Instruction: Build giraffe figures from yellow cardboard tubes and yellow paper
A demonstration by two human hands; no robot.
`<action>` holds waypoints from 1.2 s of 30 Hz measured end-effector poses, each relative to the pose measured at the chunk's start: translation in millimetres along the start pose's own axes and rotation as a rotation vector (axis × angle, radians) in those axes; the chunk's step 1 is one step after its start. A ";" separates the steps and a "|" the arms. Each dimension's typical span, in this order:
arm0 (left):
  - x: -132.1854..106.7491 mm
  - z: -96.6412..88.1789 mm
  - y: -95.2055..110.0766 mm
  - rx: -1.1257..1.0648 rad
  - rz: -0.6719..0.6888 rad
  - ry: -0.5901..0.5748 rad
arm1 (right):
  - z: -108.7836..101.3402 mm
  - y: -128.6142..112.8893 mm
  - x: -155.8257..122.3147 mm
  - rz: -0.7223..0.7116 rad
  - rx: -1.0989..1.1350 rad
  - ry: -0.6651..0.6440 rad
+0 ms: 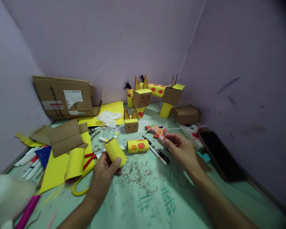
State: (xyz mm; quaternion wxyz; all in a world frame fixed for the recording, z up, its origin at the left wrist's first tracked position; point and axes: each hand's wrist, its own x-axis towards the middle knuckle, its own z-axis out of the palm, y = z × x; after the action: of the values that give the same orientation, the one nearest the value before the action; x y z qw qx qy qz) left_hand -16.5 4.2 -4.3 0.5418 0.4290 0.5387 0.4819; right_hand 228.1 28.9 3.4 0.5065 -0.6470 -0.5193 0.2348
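My left hand (104, 171) is closed round a plain yellow paper tube (115, 152), tilted above the table. At the right, the fingers of my right hand (181, 151) close on the handle end of a floral-patterned glue gun (157, 131) with an orange trigger. Between the hands lies a yellow tube with orange spots (138, 146). A black marker (160, 153) and a white one lie beside it. Behind stands a small cardboard box head with pointed ears (131, 125). Under my left wrist area are yellow-handled scissors (82, 181), partly hidden.
Two spotted yellow animal figures with box heads (142, 98) (173, 94) stand by the back wall. Cardboard pieces (65, 138), yellow paper (53, 175) and another yellow tube (75, 162) lie left. A phone (220, 156) rests at right; a brown box (187, 114) sits behind it.
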 end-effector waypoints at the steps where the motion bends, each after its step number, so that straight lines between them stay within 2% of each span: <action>1: 3.4 -0.8 -0.2 -0.023 -0.002 0.013 | 1.7 0.0 -2.1 -0.006 -0.028 -0.026; 5: -2.3 -3.1 1.1 -0.033 0.040 0.019 | 4.6 -3.9 -10.1 -0.052 -0.208 -0.134; 7: -16.7 -3.3 4.0 0.097 0.079 -0.108 | 3.9 -4.1 -13.7 -0.091 -0.254 -0.154; 9: -32.4 -2.0 7.1 0.316 0.119 -0.363 | 3.2 -1.8 -16.7 -0.119 -0.238 -0.135; 11: -42.3 0.1 8.0 0.476 0.162 -0.478 | 3.9 1.9 -18.5 -0.101 -0.229 -0.081; 13: -44.1 0.7 6.1 0.502 0.169 -0.427 | 6.0 4.1 -19.4 -0.061 -0.222 -0.037; 16: -39.4 -2.6 1.4 0.377 0.107 -0.361 | 9.2 1.4 -22.0 -0.041 -0.240 -0.015; 19: -36.9 -7.3 -0.3 0.281 0.068 -0.367 | 11.2 -3.6 -26.9 -0.043 -0.270 -0.011; 27: -39.0 -11.3 2.5 0.354 0.103 -0.380 | 12.8 5.5 -31.1 -0.166 -0.378 0.000; 30: -39.1 -11.2 4.2 0.366 0.128 -0.410 | 11.1 4.1 -29.3 -0.252 -0.309 -0.003; 36: -33.1 -12.7 3.4 0.350 0.169 -0.540 | 5.4 0.4 -21.6 -0.250 -0.284 0.080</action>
State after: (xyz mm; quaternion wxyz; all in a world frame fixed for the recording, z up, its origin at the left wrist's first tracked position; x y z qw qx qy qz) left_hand -27.9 -28.5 4.0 0.5414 0.6708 0.4128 0.2941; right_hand 216.2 11.5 -3.8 0.4558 -0.6512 -0.6028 0.0686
